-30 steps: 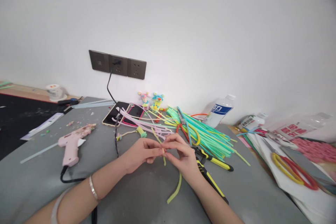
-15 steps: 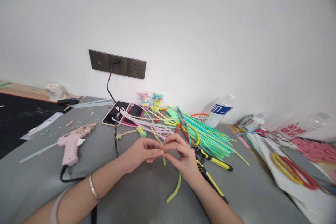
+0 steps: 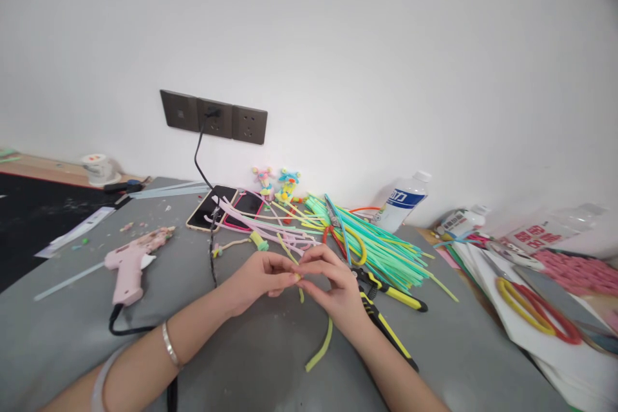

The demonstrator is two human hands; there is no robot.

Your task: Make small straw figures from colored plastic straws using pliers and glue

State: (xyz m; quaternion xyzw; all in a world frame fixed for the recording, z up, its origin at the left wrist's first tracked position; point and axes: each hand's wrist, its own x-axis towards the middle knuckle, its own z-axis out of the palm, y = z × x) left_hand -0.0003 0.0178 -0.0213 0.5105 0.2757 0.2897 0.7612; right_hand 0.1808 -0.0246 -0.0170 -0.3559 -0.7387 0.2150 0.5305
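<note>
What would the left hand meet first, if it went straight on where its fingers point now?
Most likely the right hand: its fingertips face those of the left hand, very close, around a yellow-green pipe cleaner. Whether the hands already touch is hard to tell in depth.

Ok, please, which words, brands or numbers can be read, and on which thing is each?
"力", on the blue-labelled bottle; the character before it is unclear.
Red characters on the clear bottle: too blurred.
Dark characters on the small white bottle: too blurred.
</note>
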